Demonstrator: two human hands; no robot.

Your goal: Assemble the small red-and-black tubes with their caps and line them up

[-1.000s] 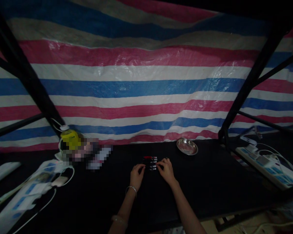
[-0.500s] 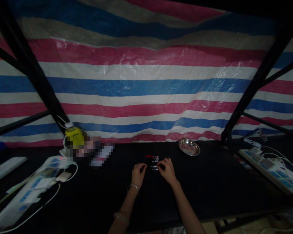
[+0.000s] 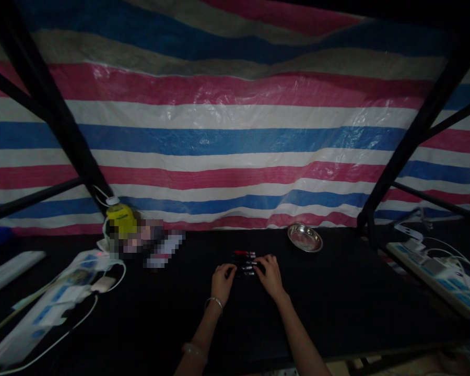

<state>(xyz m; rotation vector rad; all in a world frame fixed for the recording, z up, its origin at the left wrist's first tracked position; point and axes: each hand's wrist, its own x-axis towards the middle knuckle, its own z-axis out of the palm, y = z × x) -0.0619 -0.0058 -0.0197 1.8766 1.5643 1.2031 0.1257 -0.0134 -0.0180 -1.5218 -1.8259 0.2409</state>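
Several slim pens lie side by side on the black tabletop (image 3: 172,313), in front of me. The farthest is a red pen (image 3: 243,254); the black pens (image 3: 246,273) nearer to me have shiny silvery parts at their right ends. My left hand (image 3: 222,282), with a bracelet at its wrist, is closed in a pinch at the left end of a black pen in the row. At the right end, my right hand (image 3: 271,275) pinches with curled fingers. Dim light hides exactly how the fingertips meet the pen.
A round metal dish (image 3: 304,238) stands at the back right. Power strips with cables lie at left (image 3: 58,303) and right (image 3: 438,277). A yellow bottle (image 3: 121,220) is at the back left beside blurred items. Black frame posts flank a striped sheet (image 3: 235,141).
The view has shifted very slightly. My right fingers have come down a little closer around the pens' right ends; my left hand stays almost still.
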